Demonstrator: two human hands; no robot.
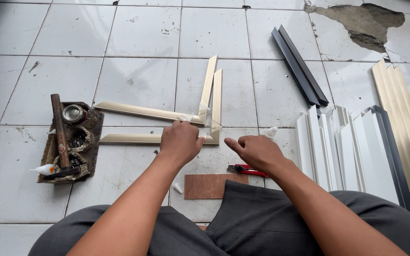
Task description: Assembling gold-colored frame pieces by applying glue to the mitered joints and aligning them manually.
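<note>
Grey-trousered knees fill the bottom edge, and just beyond them a small brown wooden board [209, 186] lies flat on the tiled floor [138, 33]. Beyond the board's left half, the left hand [180, 141] rests knuckles-up with fingers curled, pressing on the near gold frame strip [129, 139] where it meets the short gold strip [217, 104]; whether it grips anything I cannot tell. Beyond the board's right end, the right hand [256, 151] hovers half closed, forefinger pointing toward the frame corner, with the white tip of a glue bottle [271, 132] showing past its knuckles. A red utility knife [241, 169] lies touching the board's far right edge. Well left of the board sits a tray [93, 142] holding a hammer [60, 128]. Right of the board stand white frame strips [338, 142].
</note>
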